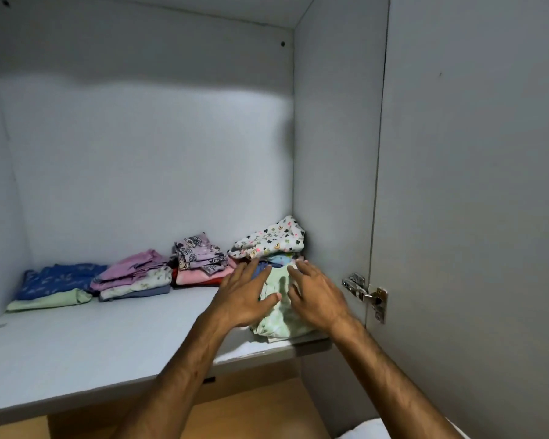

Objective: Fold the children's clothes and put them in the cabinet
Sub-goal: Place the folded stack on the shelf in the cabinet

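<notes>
A folded pale green garment [278,308] is seen at the lower middle-right of the frame, lying at the front right corner of the cabinet shelf [76,343]. It is flanked by both hands: the left hand [246,296] is laid against its left side and the right hand [319,296] against its right side, the fingers [298,269] of each being spread apart and flat rather than clamped on the cloth. Directly behind the garment, a white clover-print piece [271,240] is heaped on other folded items against the right wall. Further left along the back of the shelf, a lilac printed stack [200,253] is set upon pink and red pieces [200,277], then a pink and pale pile [133,274], then a blue patterned garment [57,278] over a light green one [49,301] at the left of the frame. A metal hinge [366,294] is fixed at the right, where the open door [473,185] is joined to the cabinet wall.
</notes>
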